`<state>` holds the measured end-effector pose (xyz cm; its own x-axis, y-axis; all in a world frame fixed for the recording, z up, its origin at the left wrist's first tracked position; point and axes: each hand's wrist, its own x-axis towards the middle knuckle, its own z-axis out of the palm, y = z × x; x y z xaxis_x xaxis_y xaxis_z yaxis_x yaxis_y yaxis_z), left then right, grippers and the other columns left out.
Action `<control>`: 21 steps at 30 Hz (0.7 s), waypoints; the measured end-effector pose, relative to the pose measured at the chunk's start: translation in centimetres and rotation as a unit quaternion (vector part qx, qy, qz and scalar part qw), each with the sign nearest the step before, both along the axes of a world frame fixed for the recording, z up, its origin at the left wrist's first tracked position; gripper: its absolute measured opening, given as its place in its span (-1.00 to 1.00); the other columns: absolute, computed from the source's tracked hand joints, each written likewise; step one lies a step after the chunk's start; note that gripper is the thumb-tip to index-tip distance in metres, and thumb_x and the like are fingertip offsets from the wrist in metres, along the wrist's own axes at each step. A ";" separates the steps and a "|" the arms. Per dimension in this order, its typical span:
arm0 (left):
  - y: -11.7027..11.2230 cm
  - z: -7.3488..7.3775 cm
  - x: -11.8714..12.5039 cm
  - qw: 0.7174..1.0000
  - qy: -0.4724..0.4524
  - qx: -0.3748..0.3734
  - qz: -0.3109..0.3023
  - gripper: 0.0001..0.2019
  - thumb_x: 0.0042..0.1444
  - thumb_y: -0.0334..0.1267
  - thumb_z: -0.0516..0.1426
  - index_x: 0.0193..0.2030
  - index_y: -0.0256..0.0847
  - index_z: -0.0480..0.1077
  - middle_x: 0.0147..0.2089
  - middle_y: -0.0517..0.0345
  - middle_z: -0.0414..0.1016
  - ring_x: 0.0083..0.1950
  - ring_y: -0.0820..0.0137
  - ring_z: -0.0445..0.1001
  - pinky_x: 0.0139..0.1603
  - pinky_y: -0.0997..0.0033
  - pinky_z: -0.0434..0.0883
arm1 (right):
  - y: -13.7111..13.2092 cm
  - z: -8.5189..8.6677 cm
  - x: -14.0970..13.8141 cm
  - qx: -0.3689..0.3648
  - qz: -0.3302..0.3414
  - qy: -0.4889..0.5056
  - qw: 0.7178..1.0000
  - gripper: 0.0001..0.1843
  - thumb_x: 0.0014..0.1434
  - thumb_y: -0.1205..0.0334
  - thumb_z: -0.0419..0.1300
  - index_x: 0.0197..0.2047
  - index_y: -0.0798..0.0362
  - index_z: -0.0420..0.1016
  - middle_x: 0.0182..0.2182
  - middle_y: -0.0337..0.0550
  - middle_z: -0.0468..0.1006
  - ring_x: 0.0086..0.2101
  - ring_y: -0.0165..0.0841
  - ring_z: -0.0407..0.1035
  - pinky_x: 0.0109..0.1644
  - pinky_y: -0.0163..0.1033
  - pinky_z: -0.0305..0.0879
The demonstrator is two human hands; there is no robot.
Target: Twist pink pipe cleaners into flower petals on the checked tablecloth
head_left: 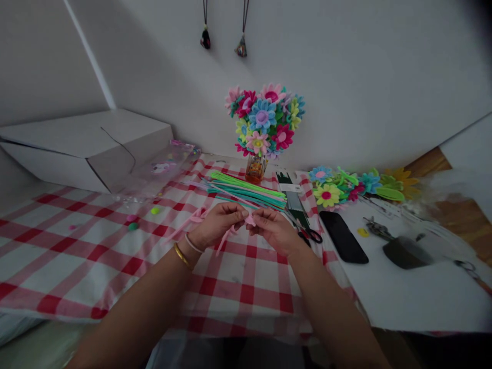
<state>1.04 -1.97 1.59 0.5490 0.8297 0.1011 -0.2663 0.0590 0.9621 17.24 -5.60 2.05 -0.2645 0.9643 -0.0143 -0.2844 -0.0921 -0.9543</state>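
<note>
Both hands meet over the checked tablecloth, pinching a pink pipe cleaner piece (pixel 250 220) between them. My left hand (pixel 220 223) is closed on its left side, with fingertips and thumb pressed together. From the right, my right hand (pixel 277 230) grips the same piece between thumb and fingers. More pink pipe cleaner (pixel 197 216) lies bent beside and beneath my left hand. Just beyond the hands rests a bundle of green, teal and pink pipe cleaners (pixel 246 190). Black-handled scissors (pixel 314 235) lie to the right of my right hand, their blades partly hidden.
A vase (pixel 255 168) of fuzzy flowers stands at the back. On the right are a black phone (pixel 344 237), loose flowers (pixel 326 195) and a dark green strap-like item (pixel 406 252). Small pompoms (pixel 132 226), a plastic bag (pixel 161 166) and a white box (pixel 126 138) are at left.
</note>
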 end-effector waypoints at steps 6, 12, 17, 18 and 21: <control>-0.1 0.0 0.1 0.999 0.025 0.020 -0.021 -0.81 -0.02 -0.21 0.13 -0.48 -0.32 0.38 -0.58 0.21 0.33 -0.55 0.56 0.23 -0.52 0.53 0.16 | 0.3 -0.7 -0.1 0.030 -0.016 -0.030 0.999 -0.89 -0.06 0.22 0.23 -0.46 0.08 0.44 -0.53 -0.27 0.41 -0.49 -0.48 0.29 -0.34 -0.29 0.21; -0.1 0.1 0.2 1.000 0.008 -0.018 0.007 -0.82 -0.07 -0.22 0.17 -0.49 -0.32 0.37 -0.59 0.22 0.30 -0.56 0.57 0.23 -0.54 0.53 0.16 | 0.3 -0.5 -0.3 0.049 -0.068 -0.053 0.995 -0.83 -0.05 0.15 0.22 -0.46 0.08 0.41 -0.54 -0.28 0.40 -0.49 -0.48 0.30 -0.34 -0.30 0.22; 0.2 -0.1 0.2 0.997 -0.033 -0.047 0.047 -0.84 -0.07 -0.24 0.17 -0.46 -0.34 0.40 -0.57 0.19 0.31 -0.55 0.55 0.25 -0.56 0.53 0.14 | -0.1 0.0 -0.7 0.095 -0.103 -0.110 0.984 -0.73 -0.12 0.21 0.27 -0.30 0.01 0.37 -0.49 -0.29 0.46 -0.44 -0.46 0.33 -0.31 -0.30 0.23; 0.3 -0.1 0.2 0.997 -0.034 -0.051 0.047 -0.83 -0.08 -0.24 0.17 -0.46 -0.34 0.41 -0.58 0.19 0.30 -0.55 0.55 0.24 -0.57 0.54 0.13 | -0.1 -0.1 -0.8 0.106 -0.115 -0.123 0.980 -0.73 -0.14 0.22 0.28 -0.31 0.01 0.37 -0.48 -0.28 0.46 -0.43 -0.45 0.33 -0.31 -0.30 0.23; 0.2 0.1 0.3 0.997 -0.026 -0.051 0.043 -0.82 -0.08 -0.23 0.18 -0.48 -0.34 0.40 -0.61 0.22 0.27 -0.57 0.56 0.22 -0.59 0.54 0.12 | 0.2 -0.7 -0.7 0.129 -0.163 -0.150 0.966 -0.81 -0.11 0.22 0.25 -0.37 0.02 0.39 -0.47 -0.26 0.46 -0.43 -0.44 0.33 -0.32 -0.29 0.24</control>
<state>1.29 -1.78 1.65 0.4719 0.8807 0.0401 -0.3231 0.1304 0.9373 16.56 -5.43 1.38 0.0334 0.9773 0.2092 0.0356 0.2080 -0.9775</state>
